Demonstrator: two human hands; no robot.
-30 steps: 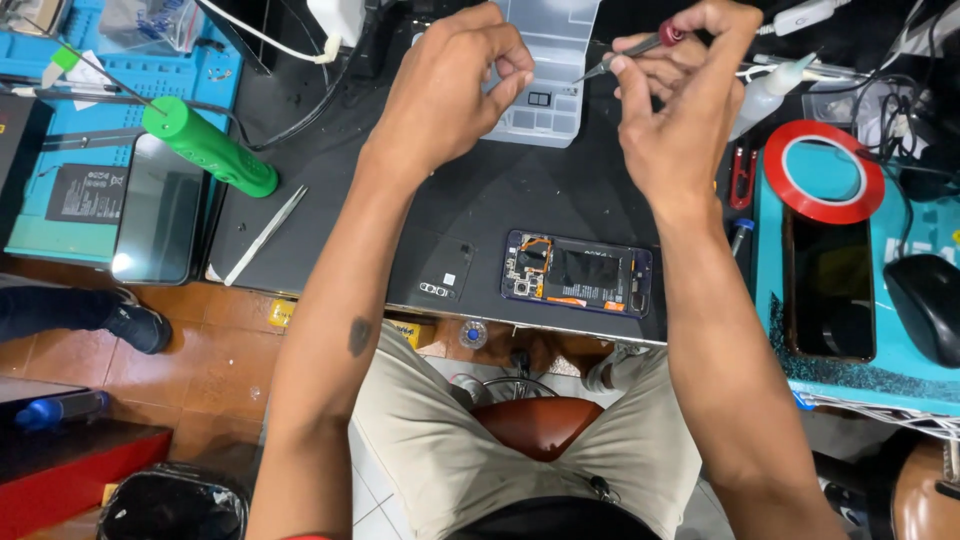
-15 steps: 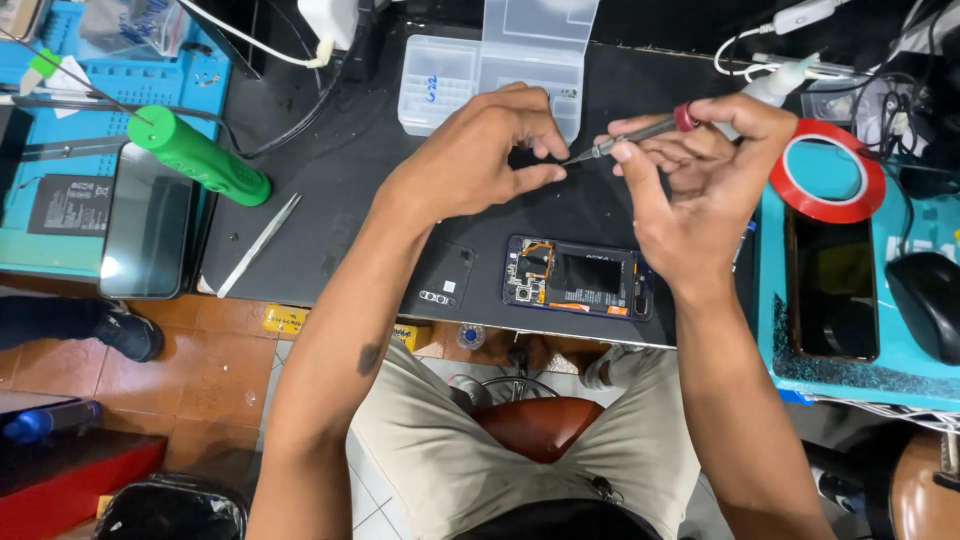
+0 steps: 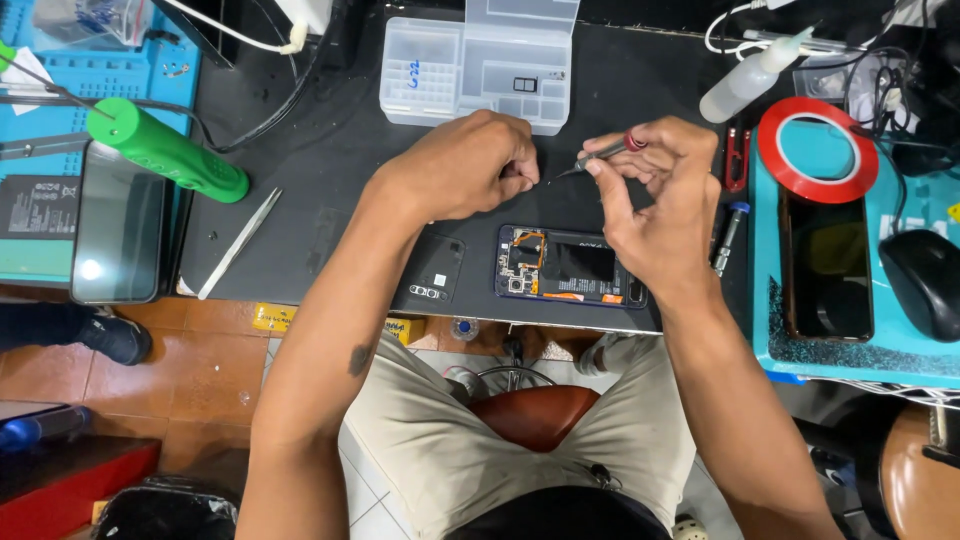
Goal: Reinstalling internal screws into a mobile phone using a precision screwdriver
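Near the middle of the frame, above the opened phone (image 3: 570,266) lying on the black desk (image 3: 330,190), the right hand (image 3: 660,205) grasps a thin screwdriver (image 3: 600,155), its tip pointing at the left hand (image 3: 470,165). That left hand is clenched, fingertips pinched together; whatever tiny part sits between them is too small to make out. Half a second ago both hands were higher in the frame, closer to the clear parts box (image 3: 480,70); now they sit lower, just above the phone
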